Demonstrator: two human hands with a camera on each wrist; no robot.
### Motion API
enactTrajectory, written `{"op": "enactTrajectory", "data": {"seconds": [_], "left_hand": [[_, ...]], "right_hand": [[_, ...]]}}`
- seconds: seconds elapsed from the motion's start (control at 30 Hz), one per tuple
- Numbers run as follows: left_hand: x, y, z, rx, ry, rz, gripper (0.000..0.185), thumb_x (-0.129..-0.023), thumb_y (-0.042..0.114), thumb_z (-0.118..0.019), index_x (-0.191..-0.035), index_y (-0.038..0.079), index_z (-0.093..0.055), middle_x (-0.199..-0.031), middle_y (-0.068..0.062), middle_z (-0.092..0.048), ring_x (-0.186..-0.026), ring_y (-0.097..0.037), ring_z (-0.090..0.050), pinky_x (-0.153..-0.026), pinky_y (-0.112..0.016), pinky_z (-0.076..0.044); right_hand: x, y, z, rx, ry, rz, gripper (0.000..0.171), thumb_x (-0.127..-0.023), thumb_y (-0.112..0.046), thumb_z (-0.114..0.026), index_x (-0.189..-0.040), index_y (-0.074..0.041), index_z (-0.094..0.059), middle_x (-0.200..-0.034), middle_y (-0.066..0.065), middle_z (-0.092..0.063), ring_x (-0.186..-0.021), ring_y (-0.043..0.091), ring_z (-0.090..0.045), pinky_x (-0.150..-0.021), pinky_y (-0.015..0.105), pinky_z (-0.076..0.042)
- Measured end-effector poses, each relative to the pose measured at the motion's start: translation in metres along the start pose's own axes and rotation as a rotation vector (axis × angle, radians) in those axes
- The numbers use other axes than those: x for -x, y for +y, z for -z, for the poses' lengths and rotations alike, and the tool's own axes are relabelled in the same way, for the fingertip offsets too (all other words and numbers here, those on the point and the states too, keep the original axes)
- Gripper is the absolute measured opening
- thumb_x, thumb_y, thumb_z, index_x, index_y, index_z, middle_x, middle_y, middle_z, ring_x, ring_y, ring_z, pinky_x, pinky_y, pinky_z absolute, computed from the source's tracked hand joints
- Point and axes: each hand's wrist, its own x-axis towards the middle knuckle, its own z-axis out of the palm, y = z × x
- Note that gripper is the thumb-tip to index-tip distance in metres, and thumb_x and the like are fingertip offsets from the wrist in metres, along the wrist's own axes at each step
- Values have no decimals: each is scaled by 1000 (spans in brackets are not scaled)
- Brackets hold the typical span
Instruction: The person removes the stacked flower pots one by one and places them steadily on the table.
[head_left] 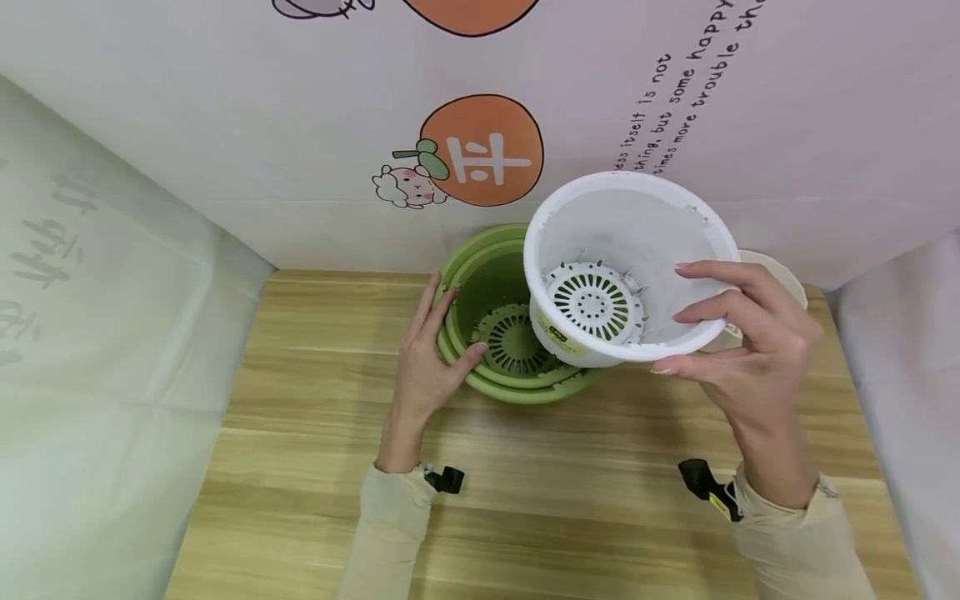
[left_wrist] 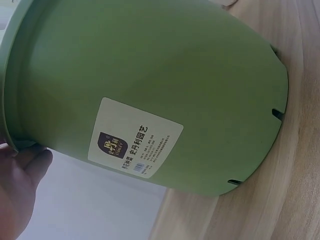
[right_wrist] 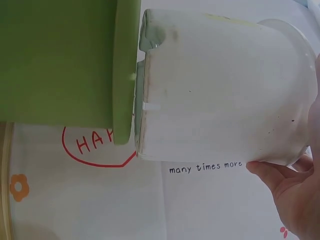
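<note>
Pale wood bench [head_left: 315,500] fills the lower frame, backed by a printed wall sheet. Right of centre, a white pot [head_left: 630,267] is held tilted above the bench, its slotted base showing; the right hand [head_left: 738,342] grips its near rim, thumb outside and fingers [head_left: 705,268] curled inside. Just left and behind stand stacked green pots [head_left: 498,317] on the bench, the left hand [head_left: 427,358] resting straight-fingered against their rim. A cream pot [head_left: 780,279] peeks behind the right hand.

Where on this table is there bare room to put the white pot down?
Bare wood lies along the table front between both wrists, and left of the left hand. It is crowded at the back: the green pots, and a cream thing behind the white pot.
</note>
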Motion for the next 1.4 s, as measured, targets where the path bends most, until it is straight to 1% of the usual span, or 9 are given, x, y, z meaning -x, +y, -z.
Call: {"op": "enactTrajectory", "data": {"seconds": [0.2,0.43,0.6,0.7,0.83,0.93,1.17,1.27,1.4], "left_hand": [[2,1,0,31,7,1,91,-88,70,-56,-146,1,-47,-163,-3,-24,-145,-28,-31,-113,-51,-33],[5,-3,4,48,27,17,90,-88,69,-58,-147,3,-46,-163,-3,-25,-145,-27,-31,-114,-50,-33],[6,-5,5,39,27,21,89,-87,69,-58,-147,3,-46,-163,0,-24,-146,-25,-31,-114,-49,-32],[6,-5,6,34,34,20,90,-87,70,-57,-147,3,-47,-163,-4,-26,-145,-26,-31,-114,-50,-32],[6,-6,8,27,39,15,92,-86,71,-57,-146,3,-47,-163,-4,-26,-145,-27,-31,-114,-51,-32],[6,-6,8,19,30,16,92,-86,72,-57,-147,3,-47,-163,-2,-24,-145,-26,-31,-114,-50,-33],[5,-6,8,27,47,-6,92,-87,70,-57,-146,0,-46,-161,-13,-28,-145,-28,-32,-114,-50,-33],[5,-7,8,30,53,-14,92,-87,71,-56,-146,0,-46,-160,-15,-29,-145,-27,-32,-115,-48,-32],[5,-8,7,33,60,-17,94,-87,72,-54,-146,0,-46,-160,-16,-30,-145,-27,-33,-114,-46,-34]], "right_hand": [[0,-1,7,28,33,-10,74,-48,-61,-88,-54,7,-58,-88,22,-72,-86,15,-66,-88,24,-50],[-1,0,13,36,102,-11,75,-46,-59,-90,-54,9,-58,-86,22,-73,-79,8,-65,-76,14,-43],[-1,1,21,39,97,-45,75,-45,-56,-92,-55,11,-59,-88,21,-73,-82,10,-66,-88,23,-51],[-1,2,25,43,94,-57,73,-45,-54,-93,-56,11,-61,-89,21,-73,-84,11,-67,-93,28,-51],[1,6,30,48,114,-56,72,-43,-52,-94,-55,11,-61,-89,21,-73,-80,9,-66,-84,20,-48],[2,11,36,52,127,-49,72,-42,-52,-95,-55,11,-61,-88,21,-73,-78,8,-64,-75,16,-41],[4,18,48,99,147,-48,71,-41,-52,-95,-54,10,-62,-88,21,-74,-77,7,-63,-76,16,-40],[3,18,50,108,165,-47,72,-40,-52,-95,-53,11,-61,-87,20,-74,-70,2,-56,-70,13,-30],[1,17,51,112,174,-57,73,-39,-52,-95,-53,11,-61,-86,19,-74,-70,2,-58,-71,13,-35]]}}
